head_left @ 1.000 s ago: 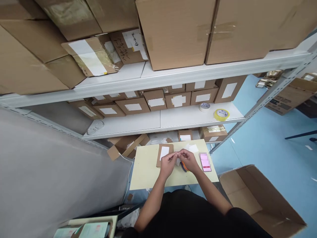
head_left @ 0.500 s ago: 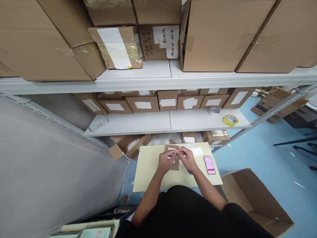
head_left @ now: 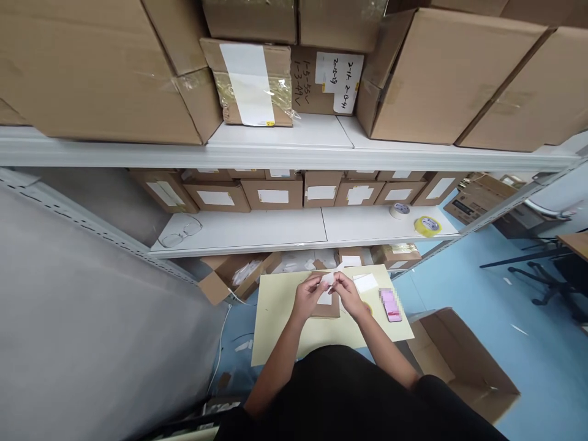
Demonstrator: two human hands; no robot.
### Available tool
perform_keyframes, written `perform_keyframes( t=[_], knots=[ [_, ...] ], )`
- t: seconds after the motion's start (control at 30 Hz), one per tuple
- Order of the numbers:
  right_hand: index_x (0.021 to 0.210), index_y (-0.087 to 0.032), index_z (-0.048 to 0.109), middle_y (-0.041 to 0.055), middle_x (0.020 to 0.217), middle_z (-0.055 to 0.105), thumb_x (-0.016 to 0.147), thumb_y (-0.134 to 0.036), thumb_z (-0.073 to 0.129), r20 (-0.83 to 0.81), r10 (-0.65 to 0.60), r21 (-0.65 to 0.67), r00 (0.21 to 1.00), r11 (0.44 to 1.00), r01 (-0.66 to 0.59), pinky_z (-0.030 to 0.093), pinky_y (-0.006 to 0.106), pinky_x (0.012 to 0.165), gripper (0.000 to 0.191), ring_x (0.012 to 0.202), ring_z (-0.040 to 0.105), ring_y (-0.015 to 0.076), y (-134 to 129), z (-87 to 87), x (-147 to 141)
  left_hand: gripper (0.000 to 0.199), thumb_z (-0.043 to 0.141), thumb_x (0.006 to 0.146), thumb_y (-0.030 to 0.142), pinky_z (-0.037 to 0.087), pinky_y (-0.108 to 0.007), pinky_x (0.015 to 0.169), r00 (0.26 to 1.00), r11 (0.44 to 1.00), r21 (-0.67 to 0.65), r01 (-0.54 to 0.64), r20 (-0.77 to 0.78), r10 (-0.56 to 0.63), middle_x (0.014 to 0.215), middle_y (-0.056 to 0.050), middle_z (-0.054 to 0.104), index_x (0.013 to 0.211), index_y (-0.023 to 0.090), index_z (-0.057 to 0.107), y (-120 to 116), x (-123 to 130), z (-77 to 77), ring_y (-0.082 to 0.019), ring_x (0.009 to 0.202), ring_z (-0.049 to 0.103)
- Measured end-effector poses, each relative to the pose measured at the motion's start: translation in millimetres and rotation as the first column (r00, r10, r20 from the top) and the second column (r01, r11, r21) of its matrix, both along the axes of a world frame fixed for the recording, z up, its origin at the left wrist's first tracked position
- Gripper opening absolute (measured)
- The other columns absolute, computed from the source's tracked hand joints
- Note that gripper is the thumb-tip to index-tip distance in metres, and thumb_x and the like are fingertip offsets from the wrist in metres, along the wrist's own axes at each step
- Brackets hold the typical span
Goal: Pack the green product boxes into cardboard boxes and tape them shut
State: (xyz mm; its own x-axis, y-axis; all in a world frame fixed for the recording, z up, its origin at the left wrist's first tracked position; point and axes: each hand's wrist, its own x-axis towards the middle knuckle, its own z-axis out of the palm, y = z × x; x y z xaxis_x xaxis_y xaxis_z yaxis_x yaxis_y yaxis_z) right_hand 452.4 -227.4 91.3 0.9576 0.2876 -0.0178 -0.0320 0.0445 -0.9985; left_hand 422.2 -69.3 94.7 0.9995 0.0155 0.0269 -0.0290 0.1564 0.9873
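Observation:
Both hands are close together above a pale yellow board (head_left: 285,331). My left hand (head_left: 307,297) pinches one side of a small white piece of paper (head_left: 329,278), and my right hand (head_left: 348,295) has its fingers closed on the other side. Whether the paper is a sticky label I cannot tell. Under the hands lies a small brown cardboard box (head_left: 327,310) with a white label on it, partly covered by my fingers. Just right of my right hand, white paper sheets (head_left: 365,282) lie on the board. A tape roll (head_left: 367,307) is half hidden by my right wrist.
A phone (head_left: 391,305) lies at the board's right. The shelf (head_left: 257,229) ahead holds labelled boxes (head_left: 272,195), a yellow tape roll (head_left: 427,226), a white tape roll (head_left: 399,210) and glasses (head_left: 181,234). Open cartons stand at lower right (head_left: 478,355) and left (head_left: 243,275).
The white paper now shows more clearly between my fingers, and my hands are slightly further apart. More of the box beneath is visible. The head view has shifted a little.

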Motion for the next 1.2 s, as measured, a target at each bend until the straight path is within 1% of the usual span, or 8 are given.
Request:
perform_keyframes(
  t=[0.3, 0.43, 0.53, 0.67, 0.77, 0.9, 1.07, 1.2],
  knots=[
    [0.078, -0.024, 0.058, 0.0000, 0.079, 0.062, 0.086, -0.059, 0.072, -0.050, -0.027, 0.001, 0.998, 1.000, 0.027, 0.052, 0.030, 0.067, 0.038, 0.077, 0.058, 0.0184, 42, -14.8, -12, 0.041, 0.069, 0.091, 0.054, 0.053, -0.031, 0.083, 0.999, 0.999, 0.034, 0.000, 0.043, -0.001, 0.092, -0.009, 0.074, 0.078, 0.017, 0.082, 35, -8, -21.6, -0.023, 0.090, 0.067],
    [0.069, -0.023, 0.054, -0.0027, 0.071, 0.058, 0.080, -0.053, 0.078, -0.117, 0.050, 0.050, 0.992, 0.998, -0.044, 0.045, 0.028, 0.066, 0.040, 0.068, 0.054, 0.0155, 49, -19.9, -8, 0.043, 0.079, 0.081, 0.057, 0.053, -0.032, 0.081, 0.981, 0.973, -0.168, -0.161, -0.136, 0.139, 0.086, -0.007, 0.075, 0.083, 0.013, 0.080, 71, -9, -40.3, -0.022, 0.086, 0.067],
    [0.064, -0.023, 0.047, -0.0054, 0.063, 0.052, 0.073, -0.041, 0.079, -0.175, -0.059, 0.093, 0.983, 0.993, 0.076, 0.038, 0.025, 0.060, 0.039, 0.061, 0.047, 0.0124, 50, -32.3, 1, 0.050, 0.084, 0.071, 0.059, 0.052, -0.031, 0.076, 0.833, 0.797, -0.277, -0.537, -0.325, 0.449, 0.086, -0.007, 0.075, 0.090, 0.013, 0.078, 108, -9, -55.6, -0.020, 0.082, 0.068],
    [0.066, -0.024, 0.044, -0.0087, 0.059, 0.046, 0.062, -0.030, 0.076, -0.284, -0.305, 0.111, 0.909, 0.931, 0.348, 0.034, 0.021, 0.054, 0.033, 0.055, 0.042, 0.0099, 68, -68.3, 13, 0.046, 0.072, 0.080, 0.059, 0.048, -0.027, 0.066, 0.485, 0.468, -0.144, -0.872, -0.381, 0.787, 0.092, -0.007, 0.075, 0.096, 0.016, 0.074, 148, -20, -66.2, -0.018, 0.081, 0.067],
    [0.082, -0.024, 0.058, -0.0054, 0.072, 0.063, 0.058, -0.027, 0.077, -0.383, -0.290, 0.051, 0.877, 0.941, 0.334, 0.045, 0.023, 0.060, 0.031, 0.065, 0.058, 0.0134, 105, -97.8, 20, 0.043, 0.066, 0.085, 0.057, 0.046, -0.026, 0.063, 0.449, 0.437, -0.112, -0.892, -0.322, 0.833, 0.090, -0.007, 0.075, 0.096, 0.015, 0.072, 165, -40, -67.0, -0.017, 0.077, 0.065],
    [0.081, -0.021, 0.063, -0.0018, 0.077, 0.069, 0.059, -0.023, 0.078, -0.496, -0.130, -0.047, 0.858, 0.991, 0.123, 0.050, 0.024, 0.064, 0.027, 0.072, 0.065, 0.0157, 185, -121.3, 35, 0.045, 0.070, 0.083, 0.060, 0.050, -0.026, 0.071, 0.420, 0.402, -0.123, -0.908, -0.256, 0.871, 0.083, -0.003, 0.073, 0.089, 0.016, 0.071, 182, -77, -67.7, -0.016, 0.076, 0.065],
    [0.077, -0.021, 0.057, -0.0019, 0.072, 0.069, 0.065, -0.015, 0.079, -0.603, -0.031, -0.064, 0.797, 0.998, -0.010, 0.054, 0.023, 0.066, 0.026, 0.071, 0.067, 0.0148, 297, -128.5, 60, 0.048, 0.074, 0.080, 0.062, 0.052, -0.027, 0.076, 0.319, 0.293, -0.133, -0.947, -0.277, 0.906, 0.084, -0.002, 0.073, 0.091, 0.015, 0.073, 205, -117, -67.8, -0.016, 0.079, 0.066],
    [0.085, -0.022, 0.056, -0.0023, 0.075, 0.068, 0.074, -0.020, 0.079, -0.645, -0.022, -0.093, 0.764, 0.994, -0.049, 0.055, 0.024, 0.064, 0.026, 0.066, 0.067, 0.0131, 339, -128.9, 68, 0.048, 0.070, 0.085, 0.063, 0.050, -0.026, 0.070, 0.315, 0.309, -0.064, -0.949, -0.231, 0.920, 0.081, -0.003, 0.072, 0.088, 0.015, 0.074, 215, -135, -66.2, -0.015, 0.074, 0.063]
  ],
)
